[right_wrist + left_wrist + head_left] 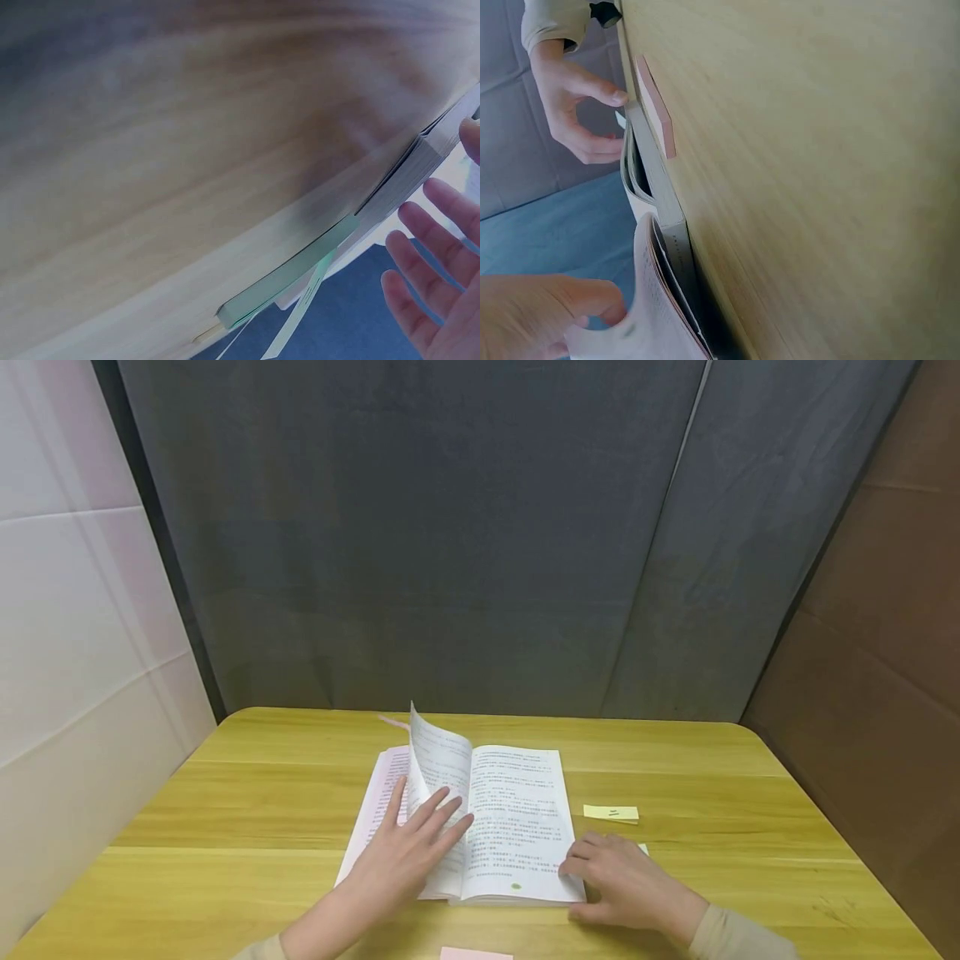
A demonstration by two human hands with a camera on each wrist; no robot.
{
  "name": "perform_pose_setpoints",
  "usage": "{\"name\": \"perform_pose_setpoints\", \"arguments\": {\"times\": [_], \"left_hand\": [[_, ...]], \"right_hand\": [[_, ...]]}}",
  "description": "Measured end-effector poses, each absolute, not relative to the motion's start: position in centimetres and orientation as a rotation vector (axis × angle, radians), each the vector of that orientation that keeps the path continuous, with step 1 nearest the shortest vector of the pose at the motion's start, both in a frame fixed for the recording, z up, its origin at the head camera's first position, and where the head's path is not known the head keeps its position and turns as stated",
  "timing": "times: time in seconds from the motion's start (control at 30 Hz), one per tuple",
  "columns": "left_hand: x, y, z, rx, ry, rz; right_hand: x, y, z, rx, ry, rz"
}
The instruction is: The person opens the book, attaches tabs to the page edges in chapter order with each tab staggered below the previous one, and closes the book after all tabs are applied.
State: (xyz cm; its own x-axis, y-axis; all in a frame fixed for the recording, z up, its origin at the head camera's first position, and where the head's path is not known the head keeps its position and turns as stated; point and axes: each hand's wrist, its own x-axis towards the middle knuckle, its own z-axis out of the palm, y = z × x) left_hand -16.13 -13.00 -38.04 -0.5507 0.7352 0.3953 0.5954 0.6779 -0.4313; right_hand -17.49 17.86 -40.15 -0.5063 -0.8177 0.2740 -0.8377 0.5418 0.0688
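Observation:
An open book (517, 827) of printed text lies on the table, its right page flat and a few left leaves (441, 756) raised and curving above the lower left page. My left hand (408, 852) rests against those leaves with its fingers spread; in the left wrist view it is the hand (547, 311) at the lower left beside the curled page. At the lower right corner of the book is my right hand (626, 881), fingertips at the page edge and thumb near the corner. The right wrist view shows its fingers (431, 247) apart and loosely bent.
A yellow paper strip (611, 813) with dark marks lies right of the book. Close to the right hand are a green sticky-note pad (289, 274) and a strip sticking out. A pink pad (476, 953) sits at the near edge. Grey cloth (450, 543) stands behind the table (712, 777).

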Motion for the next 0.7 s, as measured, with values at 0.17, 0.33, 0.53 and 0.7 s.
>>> {"name": "perform_pose_setpoints", "arguments": {"times": [0.17,0.33,0.53,0.7], "left_hand": [[-16.2,-13.5,-38.5,-0.977,-2.382,0.338],[-16.1,-13.1,-38.8,-1.038,-2.526,0.251],[-16.1,-11.9,-39.2,-1.164,-2.628,0.055],[-16.5,-10.6,-39.2,-1.072,-2.607,0.111]], "right_hand": [[-17.5,17.8,-40.1,1.381,-2.512,0.108],[-17.5,17.8,-40.1,1.387,-2.512,0.105],[-17.5,17.9,-40.1,1.393,-2.489,0.106],[-17.4,17.8,-40.1,1.391,-2.485,0.105]]}}
